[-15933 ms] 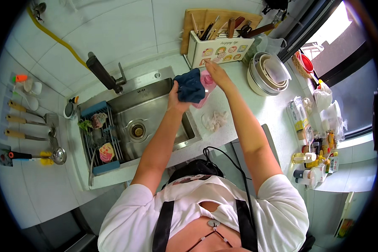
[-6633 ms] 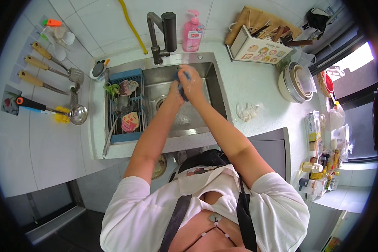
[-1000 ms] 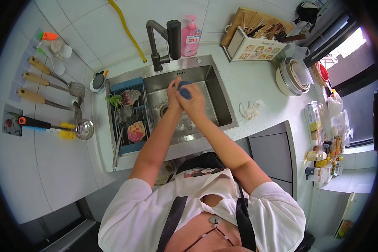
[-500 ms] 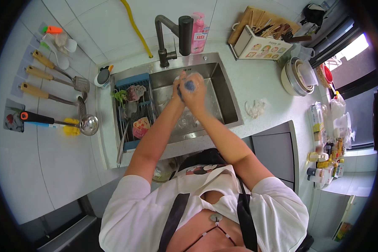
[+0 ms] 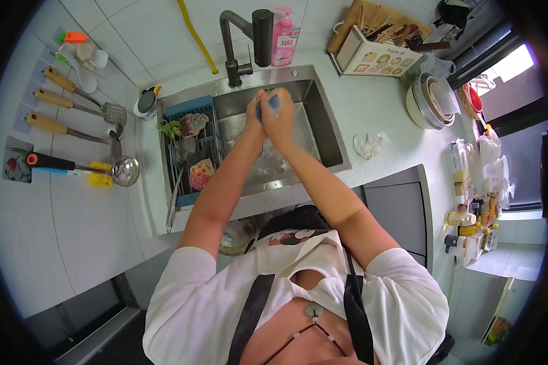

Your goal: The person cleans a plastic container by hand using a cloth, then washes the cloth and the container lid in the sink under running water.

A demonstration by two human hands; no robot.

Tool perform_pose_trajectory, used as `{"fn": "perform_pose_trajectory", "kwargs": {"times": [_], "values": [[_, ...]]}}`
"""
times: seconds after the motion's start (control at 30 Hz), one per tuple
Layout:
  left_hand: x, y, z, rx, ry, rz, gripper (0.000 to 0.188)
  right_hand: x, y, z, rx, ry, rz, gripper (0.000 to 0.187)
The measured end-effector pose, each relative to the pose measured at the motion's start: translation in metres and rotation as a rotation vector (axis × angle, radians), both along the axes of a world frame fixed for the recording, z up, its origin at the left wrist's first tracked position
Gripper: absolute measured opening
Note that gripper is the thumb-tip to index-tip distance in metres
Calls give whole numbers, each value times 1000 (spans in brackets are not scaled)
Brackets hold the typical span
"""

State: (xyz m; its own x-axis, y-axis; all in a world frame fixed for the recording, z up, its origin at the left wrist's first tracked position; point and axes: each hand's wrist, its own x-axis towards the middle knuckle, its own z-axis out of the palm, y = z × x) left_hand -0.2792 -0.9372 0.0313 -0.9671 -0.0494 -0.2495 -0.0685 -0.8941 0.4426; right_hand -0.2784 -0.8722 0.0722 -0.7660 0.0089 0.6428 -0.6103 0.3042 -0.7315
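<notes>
Over the steel sink basin [image 5: 304, 143], a blue cloth [image 5: 274, 101] bunched and gripped

The left hand [image 5: 254, 117] and right hand [image 5: 281, 121] press together around the cloth, fingers closed on it, leaving just a small patch showing; the left fingers are partly hidden. Behind the basin stands a dark faucet [image 5: 263, 38], with a pink pump bottle [image 5: 284, 44] beside it. A blue-ended dish rack [image 5: 190, 106] sits at the basin's left side.

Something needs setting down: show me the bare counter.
Bare: the counter between the sink and stacked bowls, from the utensil holder to the crumpled pale wad. Crowded: the dish rack, and around the bottles at right.
</notes>
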Motion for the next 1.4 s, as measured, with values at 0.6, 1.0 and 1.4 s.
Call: {"fn": "perform_pose_trajectory", "kwargs": {"times": [0.6, 1.0, 1.4], "values": [[36, -65, -14, -1455, -64, 276, 31, -77, 98, -45, -66, -891, 201, 50], [25, -68, -11, -1857, 1, 480, 29, -75, 81, -15, -313, -1087, 453, 47], [52, 2, -5, -1141, 141, -79, 48, -54, 75, 23, -471, -1126, 499, 37]]}}
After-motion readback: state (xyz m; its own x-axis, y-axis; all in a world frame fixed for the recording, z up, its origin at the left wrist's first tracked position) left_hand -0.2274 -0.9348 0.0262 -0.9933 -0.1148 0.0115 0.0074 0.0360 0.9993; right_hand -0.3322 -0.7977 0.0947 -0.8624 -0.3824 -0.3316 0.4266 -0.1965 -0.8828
